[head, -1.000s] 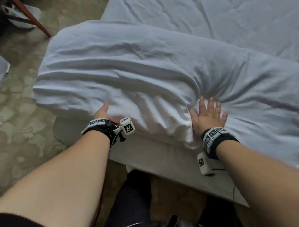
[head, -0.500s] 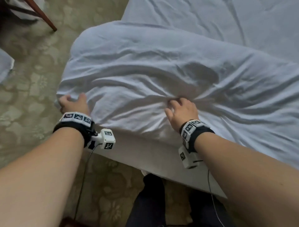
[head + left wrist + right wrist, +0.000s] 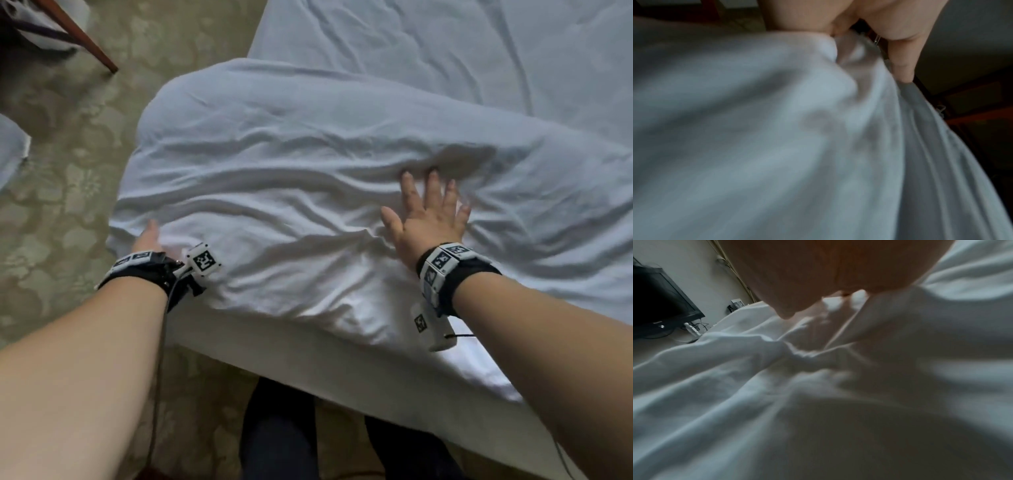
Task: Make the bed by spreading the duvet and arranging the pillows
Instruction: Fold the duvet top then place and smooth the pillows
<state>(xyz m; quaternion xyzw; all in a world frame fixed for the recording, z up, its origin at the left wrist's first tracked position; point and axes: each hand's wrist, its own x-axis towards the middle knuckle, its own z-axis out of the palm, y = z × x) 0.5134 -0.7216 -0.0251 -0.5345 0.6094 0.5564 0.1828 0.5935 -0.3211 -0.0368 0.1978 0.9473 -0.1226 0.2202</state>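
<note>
Head view, right hand [image 3: 428, 222] flat on duvet [image 3: 291, 164], left hand [image 3: 147, 236] pinching its edge.

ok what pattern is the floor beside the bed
The olive-green floor has a pale floral pattern, clearest in the head view.

Right hand [image 3: 428, 219] flat on duvet [image 3: 308, 164], left hand [image 3: 147, 236] at its edge

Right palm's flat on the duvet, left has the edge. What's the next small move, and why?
Probably sweep the right hand outward across the duvet while the left hand grips the near edge: the fabric between and beyond them is bunched in long wrinkles.
</note>
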